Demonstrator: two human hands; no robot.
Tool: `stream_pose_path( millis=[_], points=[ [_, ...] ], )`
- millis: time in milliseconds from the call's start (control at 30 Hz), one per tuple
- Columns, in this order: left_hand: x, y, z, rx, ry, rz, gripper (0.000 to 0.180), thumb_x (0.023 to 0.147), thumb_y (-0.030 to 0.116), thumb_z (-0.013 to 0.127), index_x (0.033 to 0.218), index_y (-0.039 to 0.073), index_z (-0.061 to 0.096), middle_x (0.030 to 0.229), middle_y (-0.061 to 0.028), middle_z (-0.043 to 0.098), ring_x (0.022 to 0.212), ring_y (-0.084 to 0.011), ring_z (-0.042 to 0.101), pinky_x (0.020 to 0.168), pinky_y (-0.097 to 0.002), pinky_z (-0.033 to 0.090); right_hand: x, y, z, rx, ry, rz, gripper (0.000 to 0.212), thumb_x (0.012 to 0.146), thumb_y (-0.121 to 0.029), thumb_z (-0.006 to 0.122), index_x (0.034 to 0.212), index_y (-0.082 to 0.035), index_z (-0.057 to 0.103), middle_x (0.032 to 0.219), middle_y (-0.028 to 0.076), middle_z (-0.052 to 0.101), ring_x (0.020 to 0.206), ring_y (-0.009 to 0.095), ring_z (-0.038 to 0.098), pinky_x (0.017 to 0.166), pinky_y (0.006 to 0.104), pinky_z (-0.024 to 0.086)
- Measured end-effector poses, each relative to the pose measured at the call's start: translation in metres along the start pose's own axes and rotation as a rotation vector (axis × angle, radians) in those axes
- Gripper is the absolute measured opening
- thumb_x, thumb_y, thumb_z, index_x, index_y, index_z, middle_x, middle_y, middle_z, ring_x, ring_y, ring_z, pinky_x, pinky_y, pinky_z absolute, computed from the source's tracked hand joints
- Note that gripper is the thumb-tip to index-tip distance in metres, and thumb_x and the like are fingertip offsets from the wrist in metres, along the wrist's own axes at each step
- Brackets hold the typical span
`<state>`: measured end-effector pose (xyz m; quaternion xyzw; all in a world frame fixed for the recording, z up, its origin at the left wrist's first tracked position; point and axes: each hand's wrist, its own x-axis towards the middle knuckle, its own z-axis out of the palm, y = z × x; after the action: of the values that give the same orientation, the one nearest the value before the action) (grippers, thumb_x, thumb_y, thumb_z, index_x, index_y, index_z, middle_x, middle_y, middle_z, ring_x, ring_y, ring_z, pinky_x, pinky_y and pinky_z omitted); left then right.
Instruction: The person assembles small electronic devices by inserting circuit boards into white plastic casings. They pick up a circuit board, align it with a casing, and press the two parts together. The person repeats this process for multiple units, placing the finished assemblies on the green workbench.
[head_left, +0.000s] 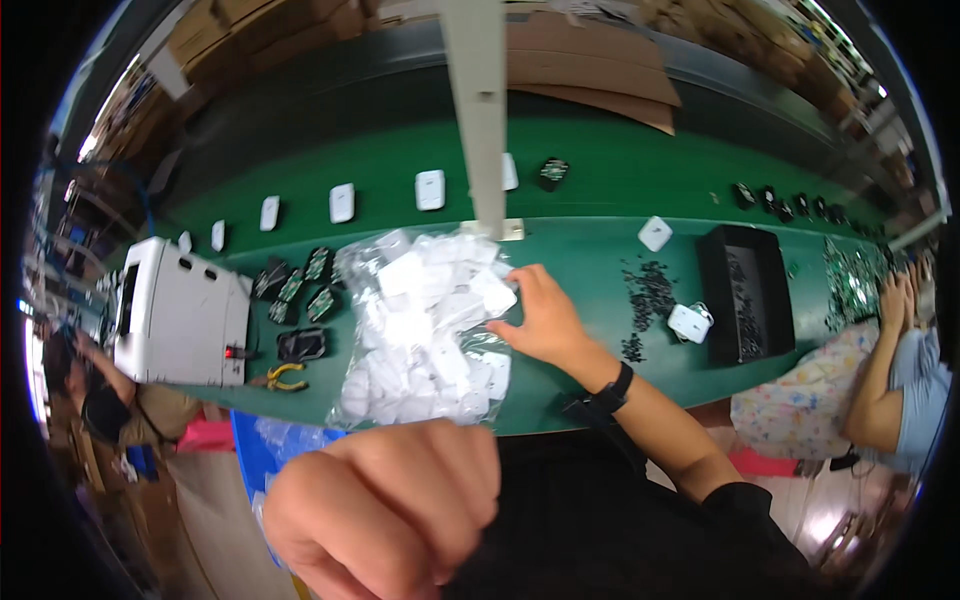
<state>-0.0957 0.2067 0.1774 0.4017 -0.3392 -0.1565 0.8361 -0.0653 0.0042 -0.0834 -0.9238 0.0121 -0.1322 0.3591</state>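
Note:
My right hand (545, 318), with a black band on its wrist, reaches the right edge of a clear plastic bag (352, 262) on the green bench. Its thumb and fingers are apart beside a white plastic cover (493, 294); I cannot tell whether they touch it. Many more white covers (405, 325) fill the bag in a loose heap. My left hand (385, 505) is large and close in the lower foreground, curled into a fist. Its fingertips are turned out of sight, and so is anything they may hold.
Left of the bag lie circuit boards in black housings (290, 290), yellow-handled pliers (285, 378) and a white machine (185, 315). To the right are small black parts (650, 295) and a black bin (715, 300). A metal post (480, 110) rises behind. People sit at both sides.

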Motion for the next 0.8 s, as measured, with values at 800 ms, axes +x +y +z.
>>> stream_pose_path(
  millis=[800],
  points=[
    [0.011,-0.044,-0.007,0.033,-0.056,0.081,0.025,0.089,0.016,0.073,0.089,0.007,0.05,0.08,-0.0072,0.053,0.069,-0.0208,0.05,0.063,-0.0349,0.039,-0.052,0.009,-0.073,0.735,0.111,0.231,0.027,0.091,0.004,0.069,0.117,0.0,0.063,0.097,0.007,0.069,0.084,0.011,0.065,0.077,0.0261,0.056]
  ],
)
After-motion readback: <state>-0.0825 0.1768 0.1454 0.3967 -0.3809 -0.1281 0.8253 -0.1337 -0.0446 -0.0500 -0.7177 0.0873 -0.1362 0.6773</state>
